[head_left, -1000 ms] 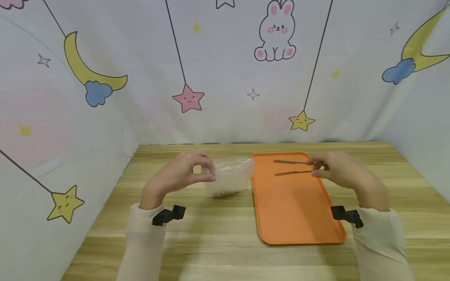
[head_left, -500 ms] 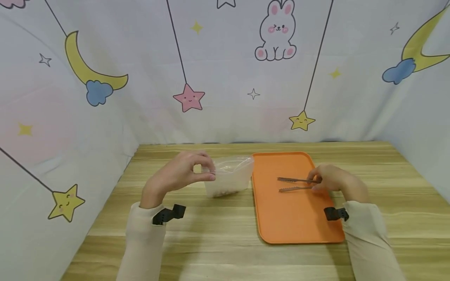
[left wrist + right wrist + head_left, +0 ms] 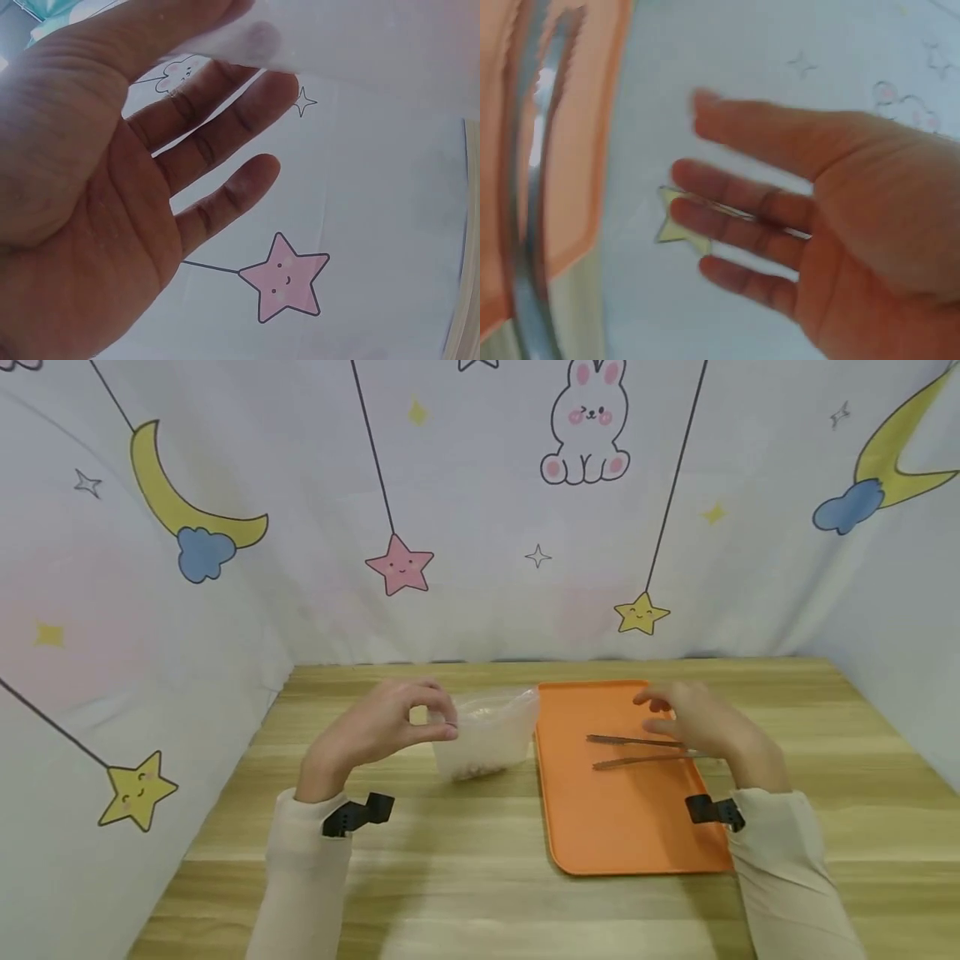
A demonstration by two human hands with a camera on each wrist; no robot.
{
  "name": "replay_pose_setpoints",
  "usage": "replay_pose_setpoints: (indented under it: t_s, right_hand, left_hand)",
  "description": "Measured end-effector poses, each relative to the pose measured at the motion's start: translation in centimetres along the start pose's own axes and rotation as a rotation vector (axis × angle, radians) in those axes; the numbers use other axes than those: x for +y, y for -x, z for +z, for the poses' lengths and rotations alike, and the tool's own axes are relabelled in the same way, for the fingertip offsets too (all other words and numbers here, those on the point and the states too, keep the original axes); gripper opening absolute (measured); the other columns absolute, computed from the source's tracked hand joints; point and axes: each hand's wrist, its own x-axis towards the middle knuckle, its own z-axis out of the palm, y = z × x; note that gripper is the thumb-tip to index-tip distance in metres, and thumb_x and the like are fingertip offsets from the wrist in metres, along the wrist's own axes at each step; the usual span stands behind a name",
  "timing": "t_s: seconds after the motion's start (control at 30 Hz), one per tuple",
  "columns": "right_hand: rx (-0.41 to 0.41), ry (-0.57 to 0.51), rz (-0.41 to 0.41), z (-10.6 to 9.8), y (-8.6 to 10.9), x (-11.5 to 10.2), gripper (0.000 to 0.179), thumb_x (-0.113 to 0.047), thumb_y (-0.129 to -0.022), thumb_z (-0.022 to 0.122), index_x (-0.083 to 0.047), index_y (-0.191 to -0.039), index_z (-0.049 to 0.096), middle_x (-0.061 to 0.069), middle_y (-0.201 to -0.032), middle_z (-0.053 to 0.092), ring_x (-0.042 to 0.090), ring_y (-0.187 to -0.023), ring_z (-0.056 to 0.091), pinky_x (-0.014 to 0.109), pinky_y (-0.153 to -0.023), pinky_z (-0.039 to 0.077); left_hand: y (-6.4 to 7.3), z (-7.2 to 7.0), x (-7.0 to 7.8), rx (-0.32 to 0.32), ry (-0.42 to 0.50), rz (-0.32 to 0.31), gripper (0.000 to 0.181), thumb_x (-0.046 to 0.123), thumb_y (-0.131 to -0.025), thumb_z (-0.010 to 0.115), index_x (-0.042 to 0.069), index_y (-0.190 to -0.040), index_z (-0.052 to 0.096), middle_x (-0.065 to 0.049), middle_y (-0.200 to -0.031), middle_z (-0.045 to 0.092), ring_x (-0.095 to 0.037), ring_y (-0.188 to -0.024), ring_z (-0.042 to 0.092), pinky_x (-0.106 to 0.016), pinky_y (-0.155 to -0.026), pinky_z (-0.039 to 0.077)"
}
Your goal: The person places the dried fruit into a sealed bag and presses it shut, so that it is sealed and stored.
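Note:
My left hand [image 3: 386, 727] pinches the top edge of a clear plastic zip bag [image 3: 487, 739] between thumb and forefinger; the bag stands on the table with small pale bits at its bottom. In the left wrist view the other fingers of the hand [image 3: 142, 172] spread loosely beside the bag's film [image 3: 360, 52]. A pair of metal tongs [image 3: 637, 762] lies across the orange tray [image 3: 615, 835], its handle end over the right rim. Above them hovers my right hand [image 3: 708, 727], fingers relaxed and holding nothing. The right wrist view shows the tongs [image 3: 529, 247] apart from the fingers.
A wooden table [image 3: 450, 893] carries everything. Behind it and along both sides hangs a pale cloth curtain [image 3: 480, 610] printed with stars, moons and a rabbit. Each wrist wears a small black camera mount.
My right hand brought the tongs lower over the tray, let go of them and moved up and away. My left hand stays at the bag's edge.

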Motion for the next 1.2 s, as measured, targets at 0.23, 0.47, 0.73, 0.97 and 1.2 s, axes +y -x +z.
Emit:
replay_pose_setpoints:
  t_s: [0.23, 0.47, 0.73, 0.97, 1.2]
  right_hand:
    - [0.321, 0.043, -0.146, -0.7, -0.3, -5.4, 0.02, -0.017, -0.099, 0.066, -0.01, -0.116, 0.07, 0.005, -0.101, 0.07, 0.026, -0.094, 0.065, 0.048, -0.081, 0.049]
    - [0.407, -0.054, -0.371, 0.2, -1.0, -9.4, 0.02, -0.017, -0.096, 0.069, -0.01, -0.116, 0.069, -0.004, -0.095, 0.066, 0.011, -0.087, 0.062, 0.034, -0.074, 0.05]
    - [0.498, -0.242, -0.515, 1.5, -0.6, -11.4, 0.012, -0.008, -0.092, 0.072, -0.016, -0.1, 0.067, -0.012, -0.087, 0.063, 0.005, -0.081, 0.058, 0.028, -0.073, 0.048]
    - [0.647, -0.269, -0.604, 2.2, -0.9, -12.0, 0.021, -0.028, -0.103, 0.058, -0.01, -0.097, 0.067, -0.008, -0.082, 0.063, 0.007, -0.07, 0.05, 0.02, -0.063, 0.04]
    - [0.697, -0.258, -0.676, 2.9, -1.4, -13.2, 0.032, -0.035, -0.105, 0.051, -0.007, -0.095, 0.063, -0.004, -0.083, 0.062, 0.007, -0.066, 0.049, 0.02, -0.065, 0.04]
  left_hand:
    - [0.0, -0.1, 0.1, 0.045, -0.016, 0.05, 0.006, 0.017, -0.09, 0.077, 0.02, -0.087, 0.072, 0.011, -0.091, 0.064, -0.009, -0.079, 0.057, -0.031, -0.074, 0.049]
    - [-0.2, -0.7, 0.7, 0.076, -0.003, 0.101, 0.007, 0.016, -0.089, 0.078, 0.02, -0.087, 0.072, 0.012, -0.09, 0.065, -0.008, -0.079, 0.057, -0.031, -0.072, 0.049]
    - [0.1, -0.2, 1.3, 0.091, 0.1, 0.212, 0.011, 0.012, -0.088, 0.078, 0.021, -0.087, 0.072, 0.013, -0.091, 0.066, -0.008, -0.082, 0.059, -0.028, -0.07, 0.05]
    - [0.0, -0.2, 2.0, 0.11, 0.113, 0.244, 0.021, 0.01, -0.089, 0.077, 0.012, -0.108, 0.068, 0.008, -0.096, 0.066, -0.008, -0.089, 0.06, -0.031, -0.079, 0.051]
    - [-0.5, 0.5, 3.1, 0.078, 0.08, 0.159, 0.041, 0.021, -0.093, 0.074, 0.008, -0.129, 0.058, 0.008, -0.091, 0.064, -0.004, -0.082, 0.06, -0.03, -0.074, 0.051]
